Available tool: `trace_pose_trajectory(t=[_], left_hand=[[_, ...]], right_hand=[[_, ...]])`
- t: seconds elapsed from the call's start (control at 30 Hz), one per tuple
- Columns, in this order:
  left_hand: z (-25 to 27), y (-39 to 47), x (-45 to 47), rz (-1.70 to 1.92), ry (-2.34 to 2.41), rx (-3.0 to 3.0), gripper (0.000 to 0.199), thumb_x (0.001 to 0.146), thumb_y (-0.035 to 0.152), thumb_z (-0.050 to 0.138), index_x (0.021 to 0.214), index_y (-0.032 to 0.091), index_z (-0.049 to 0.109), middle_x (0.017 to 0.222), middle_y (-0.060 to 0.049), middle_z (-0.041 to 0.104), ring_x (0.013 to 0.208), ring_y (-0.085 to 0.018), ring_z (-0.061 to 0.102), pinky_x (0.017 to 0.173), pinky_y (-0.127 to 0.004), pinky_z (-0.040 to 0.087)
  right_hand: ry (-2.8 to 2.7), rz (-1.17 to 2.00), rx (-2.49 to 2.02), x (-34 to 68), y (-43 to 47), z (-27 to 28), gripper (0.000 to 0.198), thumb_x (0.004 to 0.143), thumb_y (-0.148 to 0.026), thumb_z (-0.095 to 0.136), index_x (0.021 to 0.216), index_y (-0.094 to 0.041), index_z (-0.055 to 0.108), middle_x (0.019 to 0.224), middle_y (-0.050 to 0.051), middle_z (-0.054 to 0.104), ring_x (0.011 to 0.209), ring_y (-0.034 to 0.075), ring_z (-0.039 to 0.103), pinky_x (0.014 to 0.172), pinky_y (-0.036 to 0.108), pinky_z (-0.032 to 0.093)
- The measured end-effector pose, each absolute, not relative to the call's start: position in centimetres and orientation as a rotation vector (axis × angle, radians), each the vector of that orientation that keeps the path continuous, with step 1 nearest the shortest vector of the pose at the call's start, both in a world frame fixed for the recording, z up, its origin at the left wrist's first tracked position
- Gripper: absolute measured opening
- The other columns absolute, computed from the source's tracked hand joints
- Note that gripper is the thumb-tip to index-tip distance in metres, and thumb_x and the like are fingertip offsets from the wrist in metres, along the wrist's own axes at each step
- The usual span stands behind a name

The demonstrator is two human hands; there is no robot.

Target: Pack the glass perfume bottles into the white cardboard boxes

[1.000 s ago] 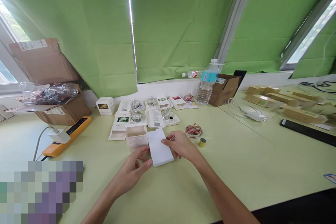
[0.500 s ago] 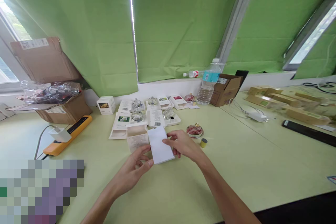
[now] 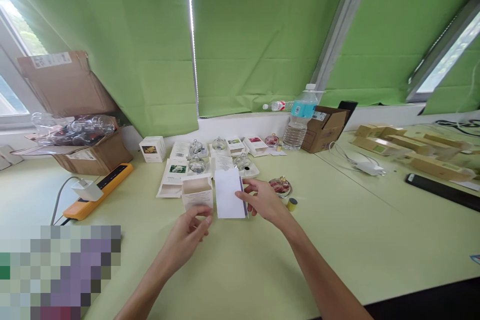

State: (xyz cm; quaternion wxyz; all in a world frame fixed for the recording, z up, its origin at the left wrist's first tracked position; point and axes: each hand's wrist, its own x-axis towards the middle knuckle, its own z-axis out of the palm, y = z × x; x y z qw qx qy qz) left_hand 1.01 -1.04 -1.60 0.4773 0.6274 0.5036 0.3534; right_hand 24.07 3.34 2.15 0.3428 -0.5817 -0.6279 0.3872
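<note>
My right hand (image 3: 260, 202) grips a white folded paper card (image 3: 229, 195) by its right edge, the thumb on its front. A grey strip shows along that edge. My left hand (image 3: 189, 232) has loosely bent fingers, thumb apart, at the lower front of an open white carton (image 3: 197, 192); whether they touch it is unclear. The carton stands upright with its top open. Behind my right hand sits a glass jar of dark red contents (image 3: 280, 187), partly covered. A small yellow cylinder with a grey top (image 3: 292, 204) stands near my right wrist.
Several glass ornaments (image 3: 197, 164) and flattened white boxes (image 3: 174, 172) lie behind the carton. A closed white box (image 3: 152, 149) is at the back left. An orange power strip (image 3: 99, 192) lies left; a large water bottle (image 3: 298, 122) and cardboard box (image 3: 322, 132) stand right.
My right hand has moved the card up and away from me, turning it more upright. My left hand has come off the card's lower left edge and shifted left toward the carton.
</note>
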Motion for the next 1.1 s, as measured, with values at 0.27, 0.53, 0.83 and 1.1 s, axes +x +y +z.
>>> trace_pose_trajectory(t=[0.27,0.53,0.83,1.1], left_hand=[[-0.4,-0.8,0.6,1.117,1.336,1.471,0.03,0.086,0.045,0.051,0.085,0.018,0.064,0.072,-0.001,0.06,0.05,-0.007,0.042,0.046,-0.02,0.032],[-0.4,-0.8,0.2,1.209,1.354,1.438,0.028,0.086,0.043,0.052,0.086,0.018,0.063,0.068,0.001,0.057,0.049,-0.007,0.04,0.045,-0.02,0.032],[0.1,-0.9,-0.3,1.36,1.449,1.424,0.032,0.085,0.048,0.053,0.093,0.019,0.064,0.066,0.002,0.055,0.05,-0.008,0.04,0.045,-0.02,0.032],[0.5,-0.8,-0.9,1.584,1.621,1.453,0.03,0.083,0.048,0.054,0.097,0.022,0.06,0.07,0.001,0.054,0.058,-0.012,0.046,0.052,-0.021,0.038]], right_hand=[[-1.669,0.949,-1.46,24.0,3.6,2.0,0.023,0.077,-0.031,0.061,0.096,-0.018,0.062,0.095,0.005,0.066,0.061,0.013,0.061,0.046,0.023,0.049],[-1.745,0.907,-1.457,24.1,3.9,1.0,0.018,0.075,-0.024,0.06,0.093,-0.02,0.06,0.103,0.003,0.065,0.068,0.014,0.064,0.049,0.023,0.048],[-1.768,0.948,-1.424,23.7,3.3,1.9,0.036,0.075,-0.032,0.063,0.11,-0.024,0.057,0.1,0.001,0.064,0.06,0.013,0.062,0.043,0.021,0.044],[-1.841,0.804,-1.47,23.5,3.5,1.2,0.024,0.08,-0.033,0.057,0.1,-0.021,0.06,0.094,0.003,0.066,0.064,0.015,0.061,0.05,0.023,0.042]])
